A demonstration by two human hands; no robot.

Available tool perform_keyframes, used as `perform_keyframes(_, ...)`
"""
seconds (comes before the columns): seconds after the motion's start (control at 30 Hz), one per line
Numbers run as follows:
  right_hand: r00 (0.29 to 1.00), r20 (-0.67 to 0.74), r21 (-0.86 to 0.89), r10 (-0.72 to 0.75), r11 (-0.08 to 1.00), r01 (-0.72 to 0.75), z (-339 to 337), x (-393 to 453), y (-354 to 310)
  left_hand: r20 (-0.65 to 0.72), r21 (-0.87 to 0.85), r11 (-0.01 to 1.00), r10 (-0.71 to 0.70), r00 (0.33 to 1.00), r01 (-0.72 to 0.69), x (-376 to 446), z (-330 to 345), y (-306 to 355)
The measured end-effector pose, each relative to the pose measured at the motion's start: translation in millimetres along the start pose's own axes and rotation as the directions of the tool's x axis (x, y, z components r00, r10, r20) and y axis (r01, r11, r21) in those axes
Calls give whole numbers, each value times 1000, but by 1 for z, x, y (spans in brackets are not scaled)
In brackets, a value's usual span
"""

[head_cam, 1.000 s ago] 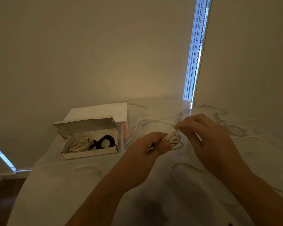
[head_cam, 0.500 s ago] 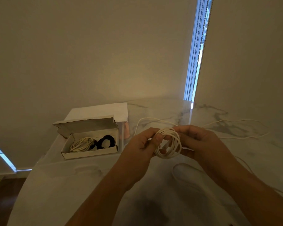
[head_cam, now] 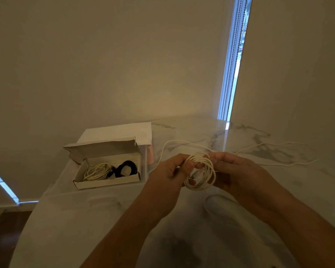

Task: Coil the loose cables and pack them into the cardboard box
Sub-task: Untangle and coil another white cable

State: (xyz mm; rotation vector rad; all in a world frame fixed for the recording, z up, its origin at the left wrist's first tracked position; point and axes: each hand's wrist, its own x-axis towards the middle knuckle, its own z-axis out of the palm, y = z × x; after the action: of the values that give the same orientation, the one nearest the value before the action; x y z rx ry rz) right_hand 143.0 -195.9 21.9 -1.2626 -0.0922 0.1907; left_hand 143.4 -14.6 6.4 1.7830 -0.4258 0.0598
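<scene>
White cable coil (head_cam: 201,171) is held up between both hands, above the marble table (head_cam: 182,238), roughly centre of view. Left hand (head_cam: 168,174) pinches the coil's left side: thumb over the front of the loops, fingers curled behind. Right hand (head_cam: 238,175) grips the coil's right side, fingers curled round the strands; exact finger placement behind the loops can't be made out. Coil stands roughly upright, several loops stacked, facing the camera.

Loose tail of the same white cable (head_cam: 278,151) runs off behind the hands across the table to the right; another stretch arcs up and left from the coil toward the box. A further pale loop lies flat on the table just below the right hand.

Cardboard box (head_cam: 104,180) sits on the table well left of the hands, lid flipped open. Inside: a coiled white cable (head_cam: 98,171) on the left, a coiled black cable (head_cam: 126,168) on the right, side by side. White paper sheet (head_cam: 120,132) lies behind the box.
</scene>
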Motion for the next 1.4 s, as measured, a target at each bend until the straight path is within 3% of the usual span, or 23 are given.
perform_keyframes(0.37,1000,-24,-192,19,981,-23,-4,2,3,15,-76,996,-43,999,44,0,0,-1)
perform_keyframes(0.6,996,32,-128,84,989,-79,2,6,7,-23,-54,998,-32,999,31,0,-1,-3)
perform_keyframes(0.67,995,73,-123,63,991,-54,5,4,7,-31,-43,999,-34,999,33,0,-1,-5)
perform_keyframes(0.73,994,110,-239,1,971,25,6,1,9,-34,-9,999,-36,999,36,1,0,-7)
perform_keyframes(0.9,982,77,-568,-171,802,184,3,4,13,-79,93,996,-6,997,13,1,2,-11)
perform_keyframes(1.17,890,0,-829,-455,498,254,-6,1,7,-164,162,987,36,986,-9,3,-3,-6)
perform_keyframes(1.3,807,105,-929,-581,233,288,-13,0,-1,-152,138,990,15,988,6,1,-4,-4)
perform_keyframes(1.4,762,154,-950,-629,116,288,-17,-1,-4,-146,115,993,-9,989,26,0,-3,-4)
